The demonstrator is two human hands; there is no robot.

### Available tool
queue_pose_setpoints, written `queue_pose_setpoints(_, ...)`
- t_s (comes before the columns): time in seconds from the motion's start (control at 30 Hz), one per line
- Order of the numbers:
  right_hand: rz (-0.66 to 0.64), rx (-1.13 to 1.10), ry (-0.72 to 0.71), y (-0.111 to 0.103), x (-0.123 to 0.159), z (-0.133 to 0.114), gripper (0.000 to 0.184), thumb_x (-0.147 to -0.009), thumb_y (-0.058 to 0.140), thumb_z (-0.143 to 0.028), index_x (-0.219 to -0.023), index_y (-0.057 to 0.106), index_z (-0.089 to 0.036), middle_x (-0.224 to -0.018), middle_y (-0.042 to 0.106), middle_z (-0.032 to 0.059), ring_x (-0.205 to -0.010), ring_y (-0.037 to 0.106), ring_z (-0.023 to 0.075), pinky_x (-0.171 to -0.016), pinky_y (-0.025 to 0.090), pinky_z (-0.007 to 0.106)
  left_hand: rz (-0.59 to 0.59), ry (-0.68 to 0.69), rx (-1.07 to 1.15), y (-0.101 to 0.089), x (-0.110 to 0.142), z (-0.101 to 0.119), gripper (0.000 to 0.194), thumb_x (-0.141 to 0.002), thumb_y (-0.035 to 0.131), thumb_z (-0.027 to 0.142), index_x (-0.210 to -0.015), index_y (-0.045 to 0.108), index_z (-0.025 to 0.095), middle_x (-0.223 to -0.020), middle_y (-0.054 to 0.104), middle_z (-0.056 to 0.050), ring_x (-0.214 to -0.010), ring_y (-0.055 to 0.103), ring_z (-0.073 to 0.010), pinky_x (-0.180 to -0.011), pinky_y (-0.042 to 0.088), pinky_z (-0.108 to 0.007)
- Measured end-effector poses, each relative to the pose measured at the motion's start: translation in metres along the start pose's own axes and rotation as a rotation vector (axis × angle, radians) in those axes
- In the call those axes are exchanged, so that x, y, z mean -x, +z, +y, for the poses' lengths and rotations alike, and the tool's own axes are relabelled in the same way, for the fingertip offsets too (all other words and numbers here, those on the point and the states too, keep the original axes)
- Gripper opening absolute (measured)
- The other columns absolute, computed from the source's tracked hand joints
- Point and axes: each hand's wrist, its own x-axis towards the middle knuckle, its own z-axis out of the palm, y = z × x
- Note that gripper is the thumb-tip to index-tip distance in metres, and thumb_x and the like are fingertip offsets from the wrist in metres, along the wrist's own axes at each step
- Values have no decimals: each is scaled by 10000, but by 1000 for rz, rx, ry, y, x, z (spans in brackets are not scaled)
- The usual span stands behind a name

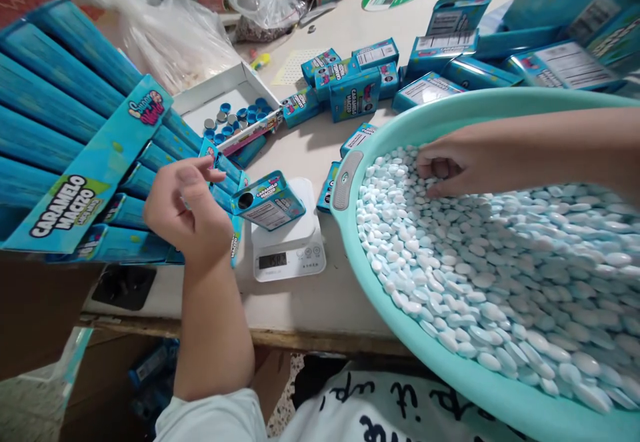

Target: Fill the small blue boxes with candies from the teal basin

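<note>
My left hand (187, 205) hangs loosely curled beside a digital kitchen scale (290, 262), with its index finger stretched out and nothing visible in it. On the scale stands a small blue candy box (270, 202) with a dark round opening in its top; the display is lit. My right hand (450, 165) reaches into a turquoise tub (367, 265) full of pale blue and white candies (465, 255). Its fingers are bent closed among the candies, and their tips are partly hidden.
A blue display carton (100, 155) stands at the left. Behind the scale, a white tray (200, 99) holds blue caps (227, 122). Several blue boxes (355, 95) lie at the back, near plastic bags (263, 5). The table's front edge (320, 341) runs below the scale.
</note>
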Motion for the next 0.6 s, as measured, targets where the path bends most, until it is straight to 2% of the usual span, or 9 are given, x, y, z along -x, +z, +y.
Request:
queue_pose_setpoints(0.13, -14, -3, 48, -1, 1, -4, 257, -781, 691, -474, -881, 657, -239, -726, 665, 11, -606, 549, 171, -586, 332, 340, 83, -33, 46, 4, -2, -3, 355, -1029, 382, 406, -902, 676, 252, -755, 656, 5, -769, 696, -198, -849, 537, -451)
queue_pose_setpoints(0.27, -37, 26, 102, -1, 2, -4, 269, -789, 686, -496, -870, 679, -240, -750, 682, 32, -618, 554, 180, -598, 334, 350, 54, -67, 98, 6, -2, -8, 375, -1027, 361, 469, -931, 653, 255, -841, 668, -4, -819, 701, -204, -882, 522, -468)
queue_pose_setpoints(0.43, -69, 101, 159, 0, 3, 1, 244, -779, 686, -483, -775, 679, -239, -700, 675, 30, -585, 548, 181, -581, 333, 352, 60, -111, 121, 8, -2, -15, 413, -1028, 332, 518, -950, 640, 254, -830, 657, -7, -828, 694, -198, -853, 519, -428)
queue_pose_setpoints(0.6, -41, 96, 100, -6, 7, -3, 124, -757, 647, -371, -751, 657, -248, -704, 682, 15, -588, 579, 185, -592, 373, 344, 4, -154, 321, 6, -5, -16, 420, -1024, 365, 537, -924, 663, 260, -863, 659, -10, -840, 676, -177, -869, 501, -391)
